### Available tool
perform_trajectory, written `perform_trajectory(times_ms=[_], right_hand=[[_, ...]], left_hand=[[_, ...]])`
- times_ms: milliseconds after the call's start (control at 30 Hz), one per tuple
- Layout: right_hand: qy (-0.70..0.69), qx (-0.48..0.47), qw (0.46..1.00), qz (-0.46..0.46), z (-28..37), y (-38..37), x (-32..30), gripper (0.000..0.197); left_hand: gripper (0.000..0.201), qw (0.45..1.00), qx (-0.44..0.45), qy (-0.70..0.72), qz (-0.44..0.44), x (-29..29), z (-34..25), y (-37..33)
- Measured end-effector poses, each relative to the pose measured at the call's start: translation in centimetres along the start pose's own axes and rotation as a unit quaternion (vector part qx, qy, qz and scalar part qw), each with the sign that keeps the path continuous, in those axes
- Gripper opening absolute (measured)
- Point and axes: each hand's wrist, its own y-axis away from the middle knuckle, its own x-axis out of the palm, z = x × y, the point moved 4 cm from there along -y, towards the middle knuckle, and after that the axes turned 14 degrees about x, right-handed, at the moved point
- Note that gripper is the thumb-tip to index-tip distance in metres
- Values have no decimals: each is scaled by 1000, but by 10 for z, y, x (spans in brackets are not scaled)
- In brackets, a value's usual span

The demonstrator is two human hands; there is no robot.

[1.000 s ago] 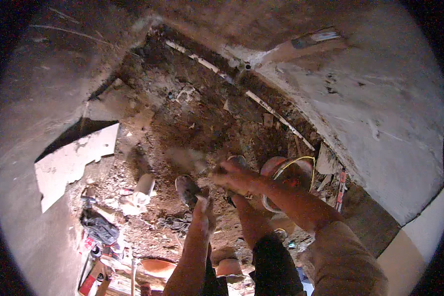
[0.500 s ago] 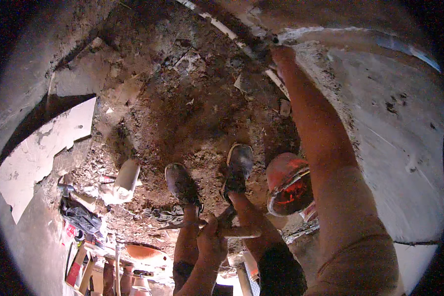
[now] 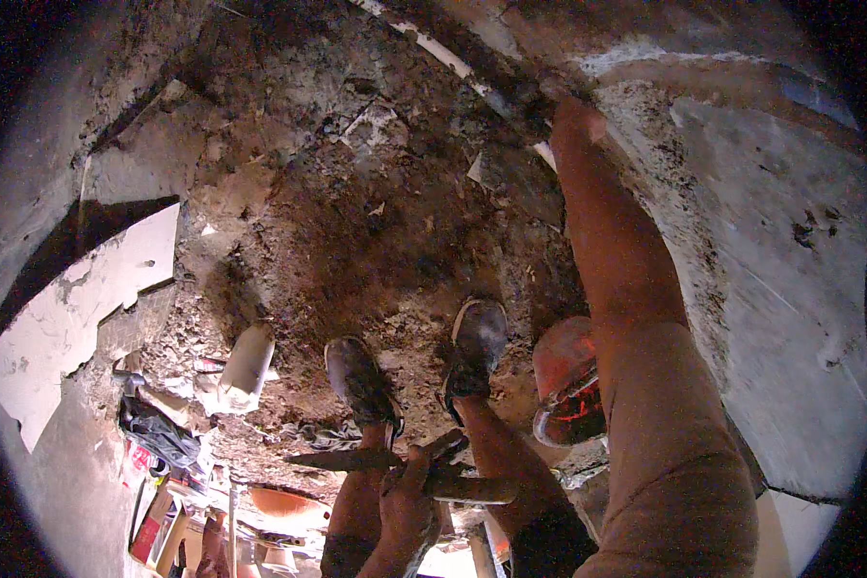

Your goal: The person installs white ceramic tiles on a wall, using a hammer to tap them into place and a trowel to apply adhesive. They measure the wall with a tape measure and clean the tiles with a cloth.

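Note:
In front of my knees, my left hand [image 3: 409,496] is closed around what looks like a trowel [image 3: 342,460], with a flat, dark, tapering end on the left and a thick handle on the right. A second short dark piece [image 3: 443,446] sticks up beside it from the same grip. My right arm stretches far forward along the wall. My right hand [image 3: 573,116] is at the foot of this wall, beside a pale pipe [image 3: 443,56]; its fingers are in shadow and hidden. An orange-red bucket [image 3: 566,376] stands under my right forearm, with reddish stuff inside.
Rubble and dirt cover the floor around my shoes [image 3: 356,376]. A broken white board [image 3: 87,308] leans at the left wall. Near it are a pale cylinder [image 3: 248,361], a hammer [image 3: 127,379] and a dark bag [image 3: 159,429]. Plaster covers the right wall [image 3: 771,270].
My right hand has shifted slightly right and down in the picture, still at the wall's foot. The trowel in my left hand has turned, showing its blade broader. The whole view has moved a little.

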Motion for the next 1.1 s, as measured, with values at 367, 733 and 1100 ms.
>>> perform_trajectory(times_ms=[367,733,1100], right_hand=[[-45,-29,998,35,12,8,3,40],[-50,-42,997,43,43,14,14,37],[-90,-38,994,54,16,51,-33,35]], left_hand=[[28,997,71,25,28,20,-23,-3],[30,998,47,27,27,4,-7,-9],[36,976,125,-160,80,-14,7,-16]])
